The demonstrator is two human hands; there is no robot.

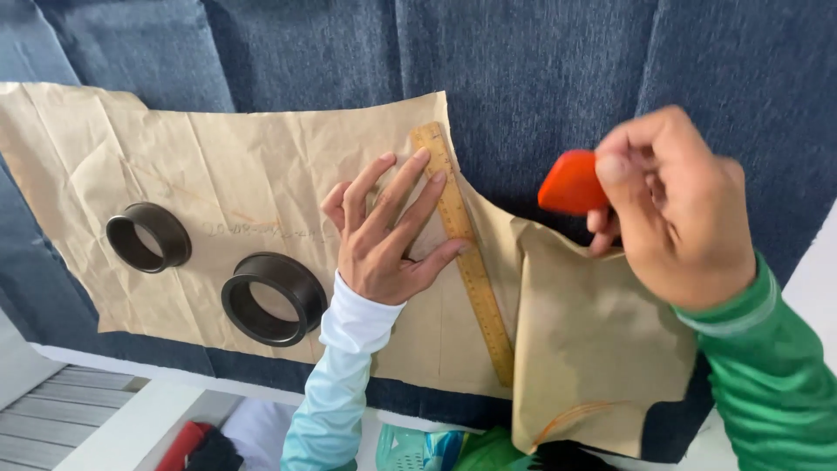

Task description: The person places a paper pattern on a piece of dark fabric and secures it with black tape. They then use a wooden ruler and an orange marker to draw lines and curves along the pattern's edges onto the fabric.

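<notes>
Diagonally, left hand (pixel 388 231) pins wooden ruler (pixel 465 249), top-left to bottom-right.

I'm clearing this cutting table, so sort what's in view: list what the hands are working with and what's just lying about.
In use:
left hand pressing the wooden ruler on the brown paper pattern
right hand pinching the orange chalk
dark blue fabric beneath
two black rings resting on the paper

Lying about:
red and black item below the table edge
teal item

Soft, even daylight fills the scene with only faint shadows under the left hand (pixel 388 235) and black rings (pixel 272 298), no glare, while the raised right hand (pixel 676 205) and its orange chalk (pixel 571 183) smear with motion blur.
</notes>
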